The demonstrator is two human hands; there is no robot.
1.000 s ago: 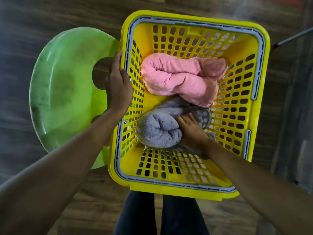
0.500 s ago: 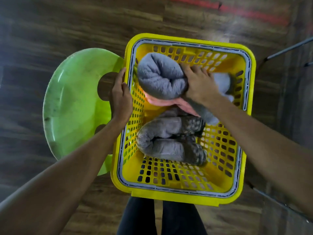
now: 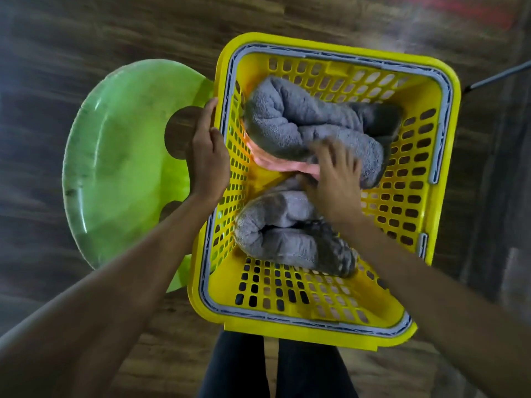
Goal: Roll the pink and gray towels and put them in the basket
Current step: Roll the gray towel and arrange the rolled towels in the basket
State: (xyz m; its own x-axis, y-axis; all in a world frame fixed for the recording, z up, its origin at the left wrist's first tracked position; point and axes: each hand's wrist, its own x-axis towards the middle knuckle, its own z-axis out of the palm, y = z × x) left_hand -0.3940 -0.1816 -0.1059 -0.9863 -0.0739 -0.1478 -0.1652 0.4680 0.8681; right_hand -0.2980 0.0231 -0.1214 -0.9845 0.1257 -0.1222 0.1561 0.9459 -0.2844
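Head: R fingers (image 3: 334, 158) prob. on upper gray towel (image 3: 301, 119), in basket (image 3: 301, 330).

In basket (image 3: 287, 326): far towel roll (image 3: 301, 122) at back, lying on flattened towel (image 3: 275, 165); near towel roll (image 3: 275, 239) just before them. Left of basket, just beside: chair (image 3: 123, 156). Underneath: floor (image 3: 86, 38).

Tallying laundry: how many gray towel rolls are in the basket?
2. The far roll lies atop the pink towel at the basket's far end; the near roll lies nearer the person. Others may be hidden beneath.
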